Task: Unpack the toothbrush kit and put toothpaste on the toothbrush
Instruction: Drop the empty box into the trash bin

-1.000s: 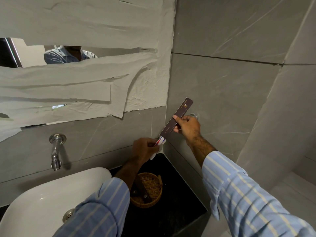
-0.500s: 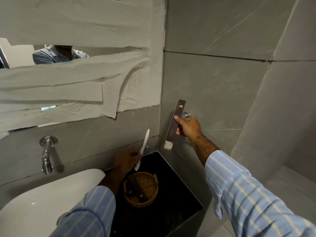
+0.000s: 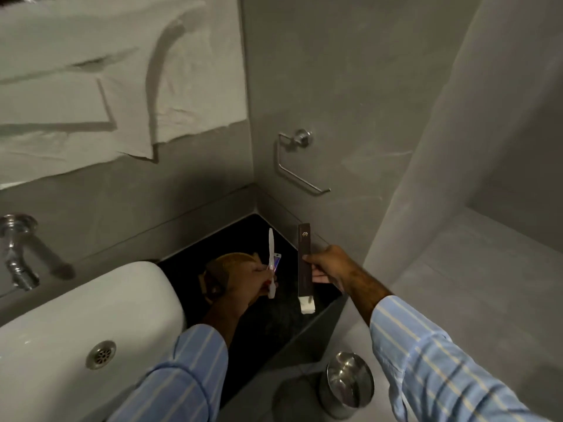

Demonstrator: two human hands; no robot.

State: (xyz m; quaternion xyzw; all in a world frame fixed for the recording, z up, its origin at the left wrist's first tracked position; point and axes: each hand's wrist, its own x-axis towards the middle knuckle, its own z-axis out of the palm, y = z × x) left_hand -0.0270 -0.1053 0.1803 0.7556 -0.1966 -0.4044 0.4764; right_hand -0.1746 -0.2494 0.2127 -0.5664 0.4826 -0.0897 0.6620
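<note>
Over the dark counter (image 3: 268, 327), left hand (image 3: 246, 284) gripping toothbrush (image 3: 270, 263), right hand (image 3: 330, 268) clasping kit box (image 3: 304, 263).

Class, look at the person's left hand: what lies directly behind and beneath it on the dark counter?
A woven basket sits on the dark counter behind the left hand. Only its upper rim and left side show; the hand covers the rest, so its contents cannot be seen.

Dark counter (image 3: 274, 327) open in front; basket (image 3: 227, 266) (beside the basin (image 3: 91, 315)) crowds its back.
</note>
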